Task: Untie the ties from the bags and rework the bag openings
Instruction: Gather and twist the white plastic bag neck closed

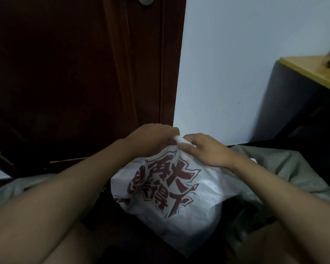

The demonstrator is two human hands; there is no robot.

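A white plastic bag with large dark-red printed characters sits in front of me, low in the view. Its top is gathered into a white knotted tie. My left hand has its fingers curled round the left side of the knot. From the right, my right hand pinches the same knot with fingertips and thumb. Both hands meet at the bag's top, and the fingers hide most of the knot.
A grey-green cloth lies under and around the bag. A dark red-brown wooden door stands behind on the left, a white wall on the right. A wooden-topped dark table juts in at far right.
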